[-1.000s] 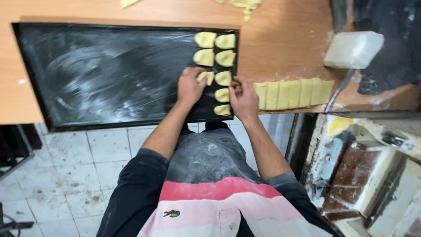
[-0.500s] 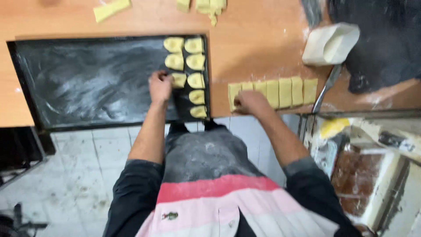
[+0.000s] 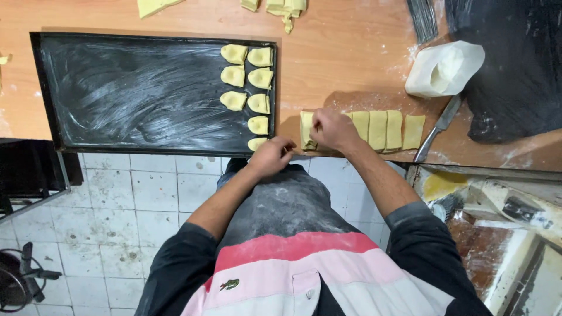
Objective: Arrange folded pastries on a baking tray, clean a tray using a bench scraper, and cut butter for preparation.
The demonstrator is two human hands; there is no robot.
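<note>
A black, flour-dusted baking tray (image 3: 140,93) lies on the wooden table (image 3: 351,52). Several folded yellow dough pieces (image 3: 247,79) sit in two columns at its right end. To the right of the tray, a row of flat dough rectangles (image 3: 386,130) lies near the table's front edge. My right hand (image 3: 331,130) pinches the leftmost rectangle (image 3: 306,130) of that row. My left hand (image 3: 271,157) hovers at the table's front edge, just below the tray's corner, fingers curled with nothing visible in them.
A white plastic container of flour (image 3: 444,69) and a knife (image 3: 436,129) lie right of the dough row. Dough scraps (image 3: 281,7) sit at the table's far edge. A dark floured board (image 3: 515,70) is at far right. Tiled floor below.
My left hand has left the tray and drawn back to the table edge. My right hand has moved right onto the leftmost dough rectangle. The camera view has shifted.
</note>
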